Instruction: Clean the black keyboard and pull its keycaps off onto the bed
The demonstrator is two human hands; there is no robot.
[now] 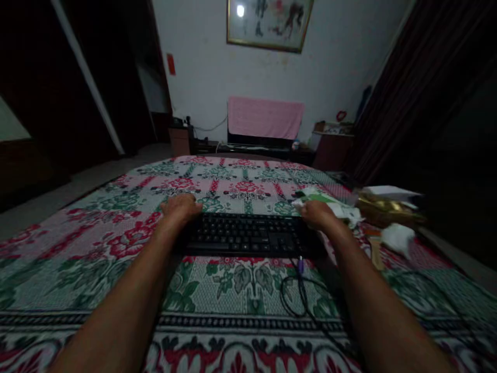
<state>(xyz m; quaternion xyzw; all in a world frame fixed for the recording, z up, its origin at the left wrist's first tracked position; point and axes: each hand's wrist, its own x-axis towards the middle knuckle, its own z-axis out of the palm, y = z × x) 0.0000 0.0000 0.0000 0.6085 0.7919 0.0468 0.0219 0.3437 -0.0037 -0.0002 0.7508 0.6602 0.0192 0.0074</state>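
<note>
A black keyboard (248, 235) stretches across the middle of the patterned cloth, its keys facing up. My left hand (181, 207) is closed at its far left corner. At the opposite end, my right hand (316, 213) grips the far right corner. The fingers of both hands are partly hidden and a little blurred. A dark cable (305, 298) lies loosely coiled below the keyboard's right half, with a purple plug (300, 265) near the front edge.
The flowered cloth (248, 290) covers a wide surface. To the right lie green-and-white packaging (322, 197), a golden box-like item (384, 207), a crumpled white piece (399, 238) and a flat tan strip (376, 254). Beyond stands a screen draped with a pink towel (266, 118).
</note>
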